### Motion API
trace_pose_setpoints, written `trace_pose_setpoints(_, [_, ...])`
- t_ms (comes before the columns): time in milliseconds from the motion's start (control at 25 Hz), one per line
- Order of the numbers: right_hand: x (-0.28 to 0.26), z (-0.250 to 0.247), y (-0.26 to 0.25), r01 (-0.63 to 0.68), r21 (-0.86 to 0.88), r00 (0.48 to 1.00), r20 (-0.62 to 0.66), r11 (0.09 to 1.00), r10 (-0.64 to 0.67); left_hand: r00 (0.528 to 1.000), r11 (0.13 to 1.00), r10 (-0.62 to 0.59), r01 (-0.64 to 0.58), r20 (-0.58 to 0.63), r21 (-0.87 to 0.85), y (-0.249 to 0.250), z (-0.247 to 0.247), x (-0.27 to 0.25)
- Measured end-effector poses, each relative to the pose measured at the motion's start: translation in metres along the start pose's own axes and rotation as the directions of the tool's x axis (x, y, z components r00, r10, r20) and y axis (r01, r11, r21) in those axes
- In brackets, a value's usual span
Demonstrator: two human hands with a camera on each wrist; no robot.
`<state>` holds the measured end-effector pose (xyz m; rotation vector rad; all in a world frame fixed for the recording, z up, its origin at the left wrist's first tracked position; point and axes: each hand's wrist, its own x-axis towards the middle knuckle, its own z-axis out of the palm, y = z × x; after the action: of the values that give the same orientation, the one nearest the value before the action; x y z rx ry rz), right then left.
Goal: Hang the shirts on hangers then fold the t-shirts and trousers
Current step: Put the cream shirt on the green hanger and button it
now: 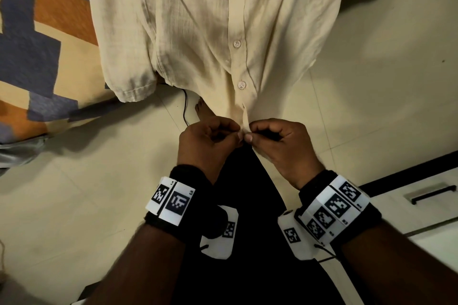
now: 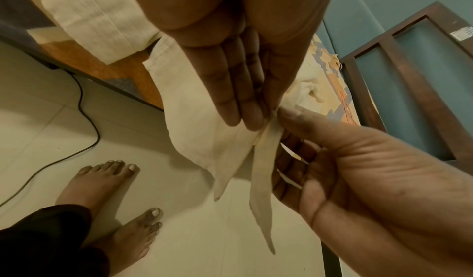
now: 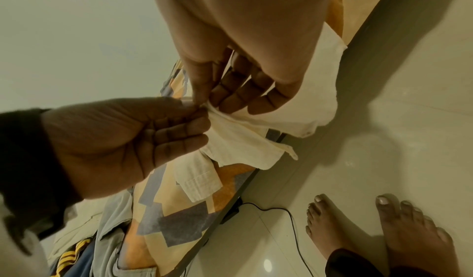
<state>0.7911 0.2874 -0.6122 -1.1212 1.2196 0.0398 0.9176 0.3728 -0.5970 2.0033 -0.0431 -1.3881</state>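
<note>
Cream button shirt (image 1: pixel 210 32) hangs over the bed (image 1: pixel 37 44). Left hand (image 1: pixel 208 138) and right hand (image 1: pixel 277 141) both pinch its bottom placket.

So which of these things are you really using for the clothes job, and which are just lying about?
In use:
- cream shirt, with its bottom front edges pinched together
- left hand, pinching the shirt's edge
- right hand, pinching the other edge

Just lying about:
- patterned bedsheet
- black cable on the floor
- drawer handle
- grey and striped clothes on the bed
</note>
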Motion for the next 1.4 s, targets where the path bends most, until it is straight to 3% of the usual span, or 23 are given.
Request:
trace_pose_setpoints(360, [0.010,-0.002,-0.003,-0.033,-0.090,0.995,0.092,0.995,0.041,0.999,0.975,0.046,-0.039,-0.029,0.219,-0.002,0.001,0.012])
trace_pose_setpoints(680, [0.021,0.001,-0.005,0.002,-0.110,0.999,0.039,0.994,0.002,0.992,0.936,0.123,-0.122,0.018,0.330,0.007,0.006,0.018])
trace_pose_setpoints(920, [0.026,-0.003,-0.010,-0.062,-0.040,0.996,0.062,0.997,0.064,0.980,0.944,0.185,-0.197,0.071,0.266,0.012,0.006,0.016])
trace_pose_setpoints(1080, [0.035,-0.007,-0.013,-0.004,-0.152,0.989,0.143,0.988,0.026,0.973,0.936,0.228,-0.232,0.048,0.264,0.010,0.012,0.014])
trace_pose_setpoints(1200, [0.038,-0.003,-0.009,0.077,-0.273,0.990,0.134,0.959,-0.041,0.985,0.958,0.169,-0.154,-0.043,0.243,0.012,0.018,0.014])
trace_pose_setpoints(1400, [0.031,0.012,0.011,0.186,-0.330,0.981,0.005,0.925,-0.196,0.984,0.987,-0.018,0.046,-0.179,0.152,0.020,0.027,0.022])
